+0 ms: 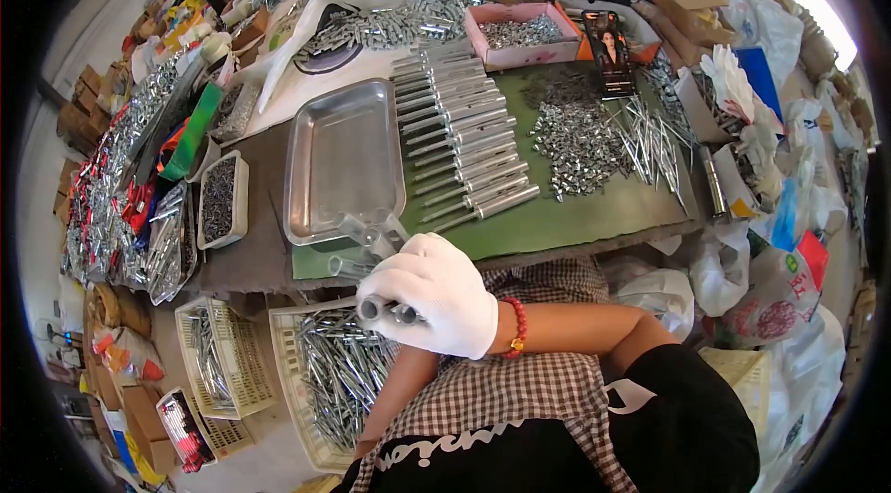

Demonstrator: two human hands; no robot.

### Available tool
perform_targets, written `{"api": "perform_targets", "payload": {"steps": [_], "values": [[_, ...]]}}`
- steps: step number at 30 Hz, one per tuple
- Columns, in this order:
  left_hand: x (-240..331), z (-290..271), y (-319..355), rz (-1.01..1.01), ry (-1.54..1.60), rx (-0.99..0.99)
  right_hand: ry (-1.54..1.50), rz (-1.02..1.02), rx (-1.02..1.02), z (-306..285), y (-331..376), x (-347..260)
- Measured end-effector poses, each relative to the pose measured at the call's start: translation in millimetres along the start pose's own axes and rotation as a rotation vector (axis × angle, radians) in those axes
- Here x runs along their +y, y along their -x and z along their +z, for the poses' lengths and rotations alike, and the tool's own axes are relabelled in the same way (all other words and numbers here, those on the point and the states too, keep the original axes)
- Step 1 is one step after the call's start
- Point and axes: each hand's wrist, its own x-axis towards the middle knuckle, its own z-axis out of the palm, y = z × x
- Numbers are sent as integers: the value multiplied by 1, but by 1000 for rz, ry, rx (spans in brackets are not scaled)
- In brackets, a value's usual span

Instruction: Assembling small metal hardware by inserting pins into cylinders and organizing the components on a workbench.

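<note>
Just over the counter's near left part, a clutch of metal tubes (pixel 373 240) sits in the right grip (pixel 432 293), a white-gloved hand whose fingers are curled tight about it. Beyond the knuckles, the upper tubes poke out with open ends facing left and up-left, their long axes fanned rather than parallel. Two more open ends show below the fingers, foreshortened and turned toward the camera; whether these belong to the same tubes cannot be told. The left forearm (pixel 401 393) rises behind the glove, so the left grip is hidden and its state cannot be told.

The gloved hand covers the near left part of the green mat (pixel 580 228), and the held tubes overlap the near right corner of the metal tray (pixel 348 154). Right of the tray lies a row of tubes with thin rods (pixel 478 154), slanting across the mat, rods leftward, tubes rightward. Farther right come a heap of small metal pieces (pixel 575 149) and a loose bundle of thin rods (pixel 652 149); a pink box (pixel 524 57) stands behind them. Below the counter (pixel 264 205), a pale basket (pixel 286 372) full of metal parts is partly blocked by the hand and forearm.
</note>
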Motion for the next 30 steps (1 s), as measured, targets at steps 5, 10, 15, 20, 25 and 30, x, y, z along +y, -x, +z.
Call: {"api": "perform_targets", "payload": {"steps": [5,10,15,20,25,30], "values": [[-6,26,19,31,-263,-105,-268,-99,108,-49,-14,-9],[3,86,24,95,-586,0,-936,243,458,-114,-8,-26],[3,105,23,119,-672,-100,-597,711,309,-135,15,7],[1,128,1,200,-918,-455,-448,661,104,-132,31,25],[-16,120,-15,159,-1032,-631,-414,746,121,-142,21,19],[-26,130,-31,65,-1069,-617,-184,634,121,-146,24,33]]}}
